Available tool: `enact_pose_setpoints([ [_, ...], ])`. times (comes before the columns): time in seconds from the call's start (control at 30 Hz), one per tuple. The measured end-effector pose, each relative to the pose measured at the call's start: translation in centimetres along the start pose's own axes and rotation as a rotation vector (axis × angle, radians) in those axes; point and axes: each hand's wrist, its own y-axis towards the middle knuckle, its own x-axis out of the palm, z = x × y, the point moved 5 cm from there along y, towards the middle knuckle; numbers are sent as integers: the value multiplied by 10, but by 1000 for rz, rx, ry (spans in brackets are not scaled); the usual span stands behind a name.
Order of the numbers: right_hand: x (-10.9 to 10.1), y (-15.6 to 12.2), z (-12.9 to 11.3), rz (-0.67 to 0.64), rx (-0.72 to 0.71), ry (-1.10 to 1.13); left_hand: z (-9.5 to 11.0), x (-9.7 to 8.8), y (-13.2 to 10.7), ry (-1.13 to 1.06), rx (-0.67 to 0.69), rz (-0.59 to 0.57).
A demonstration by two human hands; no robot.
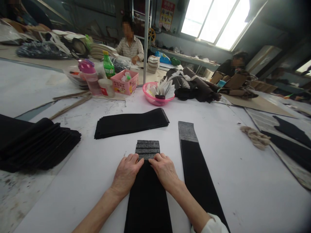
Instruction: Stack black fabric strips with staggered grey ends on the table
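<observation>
A long black fabric strip [148,200] with a grey striped end [147,149] lies lengthwise on the white table [218,155] in front of me. My left hand [126,174] and my right hand [165,171] rest side by side on it, fingers curled and pressed down where black meets grey. A second black strip [198,174] with a grey end [187,131] lies just right of my right hand. Beyond the hands sits a flat stack of black pieces [131,123].
A big pile of black fabric [34,142] fills the left edge. A pink bowl [157,94], pink box [125,82], bottles and cups stand at the back. Beige cord [256,136] and dark cut pieces [291,142] lie right. Two other people sit far behind.
</observation>
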Motion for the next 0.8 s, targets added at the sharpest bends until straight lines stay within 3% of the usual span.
enact_pose_setpoints([
  [0.17,13,-10,10,28,-43,6,-6,2,-4,-25,16,12],
  [0.33,5,-16,19,36,-5,31,-12,2,-7,-65,18,12],
  [0.53,-8,19,13,22,57,49,-13,2,-5,-76,27,-30],
  [0.8,16,45,8,-1,26,39,-13,-2,-1,-121,16,-9],
])
